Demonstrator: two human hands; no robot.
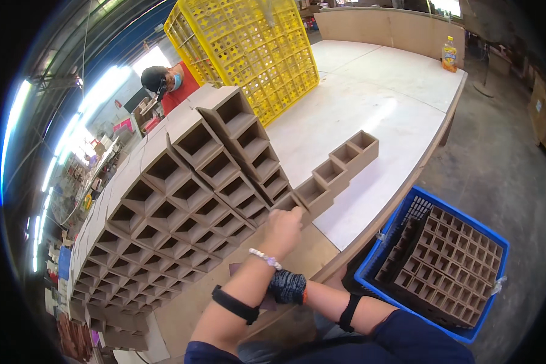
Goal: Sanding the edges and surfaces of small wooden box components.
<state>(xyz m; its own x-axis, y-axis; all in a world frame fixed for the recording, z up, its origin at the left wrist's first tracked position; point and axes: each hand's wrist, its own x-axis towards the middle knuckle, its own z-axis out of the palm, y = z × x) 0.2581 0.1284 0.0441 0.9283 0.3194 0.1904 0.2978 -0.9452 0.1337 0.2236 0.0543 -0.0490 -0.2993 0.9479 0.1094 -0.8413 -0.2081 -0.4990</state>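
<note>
My left hand (285,229), bare and with a beaded bracelet at the wrist, is closed at the nearest small brown open-topped box (284,202). Its fingers are curled over that box's near wall. From there a slanting row of similar boxes (330,173) runs away to the right across the table. My right hand (287,287) wears a dark knitted glove and lies low, behind my left forearm; its fingers are hidden. Close to it, partly covered by the forearm, is a dark reddish-brown flat sheet (270,301).
A tall stack of brown boxes (182,200), openings facing me, stands left. Behind it rises a yellow plastic crate (267,60) on the white table (370,85). A blue crate (370,267) of boxes sits at lower right. A bottle (449,54) stands far right; a person (173,91) works beyond.
</note>
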